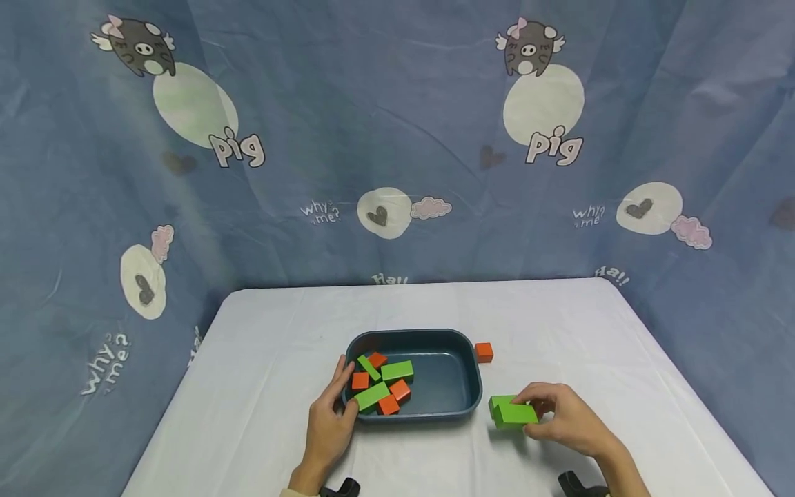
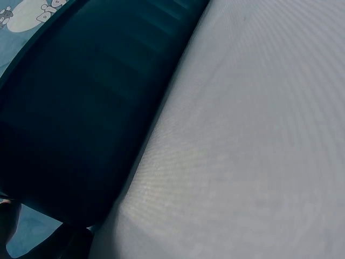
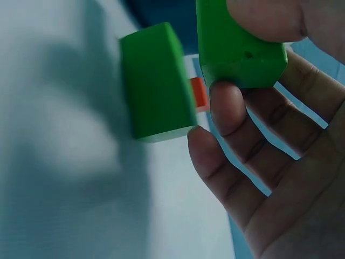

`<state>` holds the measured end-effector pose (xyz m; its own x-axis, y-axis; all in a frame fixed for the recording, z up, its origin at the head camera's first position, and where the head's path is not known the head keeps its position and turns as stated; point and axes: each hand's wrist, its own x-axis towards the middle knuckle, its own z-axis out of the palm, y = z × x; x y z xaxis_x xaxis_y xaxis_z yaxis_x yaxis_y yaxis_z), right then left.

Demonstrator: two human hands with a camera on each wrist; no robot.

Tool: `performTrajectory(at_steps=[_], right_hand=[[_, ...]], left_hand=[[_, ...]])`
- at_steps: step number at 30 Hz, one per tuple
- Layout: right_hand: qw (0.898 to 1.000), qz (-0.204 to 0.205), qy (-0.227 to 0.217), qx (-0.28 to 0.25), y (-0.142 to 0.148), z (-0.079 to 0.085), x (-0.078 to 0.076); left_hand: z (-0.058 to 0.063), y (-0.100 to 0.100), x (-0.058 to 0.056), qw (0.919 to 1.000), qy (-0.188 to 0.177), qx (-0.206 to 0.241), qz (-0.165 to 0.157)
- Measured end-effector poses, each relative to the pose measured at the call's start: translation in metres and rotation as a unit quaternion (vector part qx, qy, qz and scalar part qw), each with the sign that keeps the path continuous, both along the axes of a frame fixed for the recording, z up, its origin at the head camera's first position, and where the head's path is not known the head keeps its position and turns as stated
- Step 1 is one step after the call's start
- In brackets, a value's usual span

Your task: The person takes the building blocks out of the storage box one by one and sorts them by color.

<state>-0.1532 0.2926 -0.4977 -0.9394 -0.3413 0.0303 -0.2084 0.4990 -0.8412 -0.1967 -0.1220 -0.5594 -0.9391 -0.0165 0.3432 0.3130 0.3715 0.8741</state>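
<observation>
A dark blue tray (image 1: 444, 414) sits on the table with several green and orange blocks in its left half. My left hand (image 1: 329, 428) holds the tray's left end, fingers along the outer side and thumb at the near corner. The tray's long wall (image 2: 97, 108) fills much of the left wrist view. Right of the tray, my right hand (image 1: 568, 417) pinches a green block (image 1: 517, 415) between thumb and fingers. A second green block (image 3: 156, 81) is close beside it, near a fingertip.
A lone orange block (image 1: 484, 353) lies just off the tray's right end. White cloth (image 1: 279, 331) covers the table, and a blue printed curtain (image 1: 397, 138) hangs behind and along the sides.
</observation>
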Motion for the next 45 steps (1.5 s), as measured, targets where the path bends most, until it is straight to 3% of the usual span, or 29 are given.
performTrajectory(at_steps=[10, 20, 28, 37, 45], right_hand=[[1.000, -0.011, -0.003, 0.022, -0.003, -0.018, 0.010], [0.997, -0.017, -0.043, 0.059, -0.009, -0.021, 0.014], [0.996, -0.016, -0.042, 0.072, -0.012, -0.027, 0.012], [0.994, -0.005, -0.047, 0.101, -0.013, -0.028, 0.014], [0.998, -0.041, 0.007, 0.039, -0.002, -0.019, 0.012]], left_hand=[[-0.003, -0.001, -0.004, 0.9999, 0.011, 0.004, -0.007], [-0.005, 0.000, -0.001, 1.0000, -0.001, 0.007, -0.005], [-0.004, -0.001, -0.002, 1.0000, 0.008, 0.001, 0.002], [-0.005, -0.002, -0.002, 1.0000, -0.005, 0.004, -0.001], [-0.004, -0.002, -0.002, 1.0000, -0.008, 0.002, 0.001]])
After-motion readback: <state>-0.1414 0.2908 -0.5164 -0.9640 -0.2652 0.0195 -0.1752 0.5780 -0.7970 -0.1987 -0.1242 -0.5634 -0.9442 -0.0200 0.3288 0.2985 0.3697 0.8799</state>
